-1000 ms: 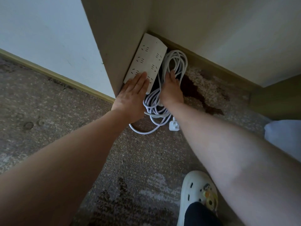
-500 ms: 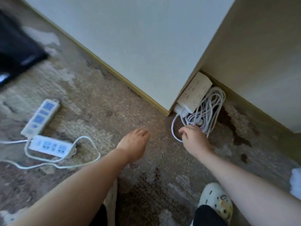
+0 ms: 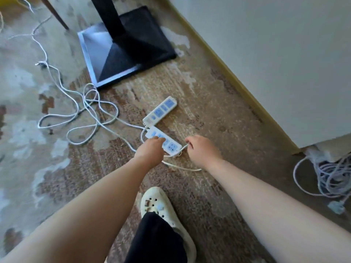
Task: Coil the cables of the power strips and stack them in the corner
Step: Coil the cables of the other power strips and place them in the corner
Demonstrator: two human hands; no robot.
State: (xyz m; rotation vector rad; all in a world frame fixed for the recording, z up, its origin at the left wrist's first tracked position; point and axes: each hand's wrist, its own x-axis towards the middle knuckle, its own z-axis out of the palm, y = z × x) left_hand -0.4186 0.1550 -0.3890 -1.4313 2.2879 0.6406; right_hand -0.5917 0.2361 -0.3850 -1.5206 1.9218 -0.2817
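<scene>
Two white power strips with blue sockets lie on the carpet. My left hand (image 3: 150,149) grips the nearer power strip (image 3: 170,145) from above, fingers curled over its left half. My right hand (image 3: 202,149) pinches that strip's white cable (image 3: 182,168) just beside the strip's right end. The farther power strip (image 3: 160,111) lies untouched behind it. Their loose cables (image 3: 85,114) sprawl in tangled loops to the left. At the right edge, a coiled cable bundle (image 3: 330,177) with its plug (image 3: 336,206) sits in the corner; its strip is mostly hidden behind the wall edge.
A black stand with a square base (image 3: 125,48) rises at the back. A white wall with a yellow baseboard (image 3: 237,78) runs diagonally on the right. My foot in a white clog (image 3: 161,207) is planted just below the hands.
The view swung left away from the corner. Both hands left the coiled bundle and moved to the nearer blue-socket strip; the left now grips it and the right pinches its cable.
</scene>
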